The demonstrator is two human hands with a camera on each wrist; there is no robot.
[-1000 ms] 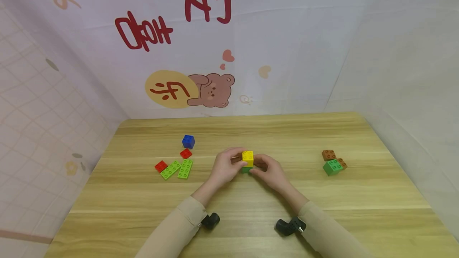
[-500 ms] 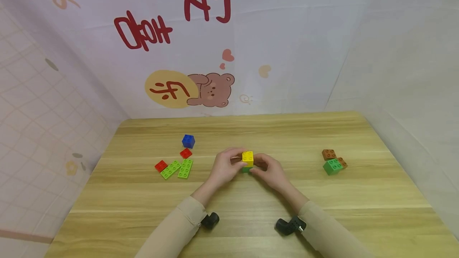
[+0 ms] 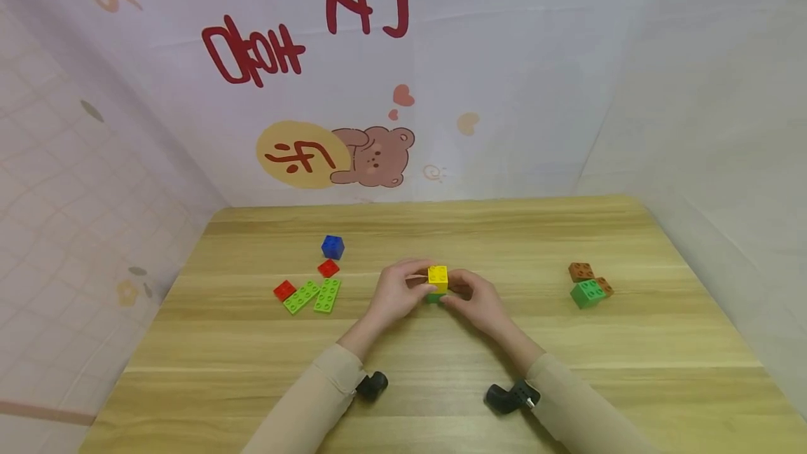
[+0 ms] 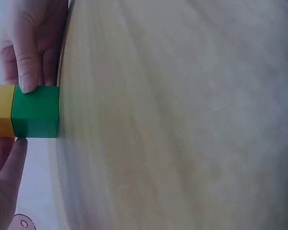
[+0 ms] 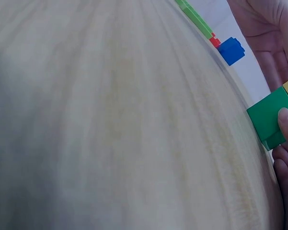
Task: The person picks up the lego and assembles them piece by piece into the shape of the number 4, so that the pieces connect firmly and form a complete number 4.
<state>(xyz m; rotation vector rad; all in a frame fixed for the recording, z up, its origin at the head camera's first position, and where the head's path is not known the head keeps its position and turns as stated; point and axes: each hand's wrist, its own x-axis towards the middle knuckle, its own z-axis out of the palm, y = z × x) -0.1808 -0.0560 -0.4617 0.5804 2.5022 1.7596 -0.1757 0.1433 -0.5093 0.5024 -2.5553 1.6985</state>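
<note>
In the head view, a yellow toy building block (image 3: 438,277) sits squarely on top of a green toy building block (image 3: 435,298) at the middle of the table. My left hand (image 3: 397,293) grips the yellow block from the left, its thumb across the near face. On the other side, my right hand (image 3: 476,301) pinches the green block low down. The left wrist view shows the right thumb (image 4: 27,76) pressed on the green block's face. Both blocks stand flush together with no visible gap. The fingers behind the stack are partly hidden.
To the left lie a blue block (image 3: 333,247), two small red pieces (image 3: 328,268) and two flat lime-green pieces (image 3: 327,296). At right, another green block (image 3: 588,293) stands beside two brown pieces (image 3: 581,272). A printed cloth (image 3: 517,90) hangs behind the wooden table (image 3: 435,391).
Both hands keep the same hold on the stacked blocks, without visible movement. Only the head view has shifted very slightly.
</note>
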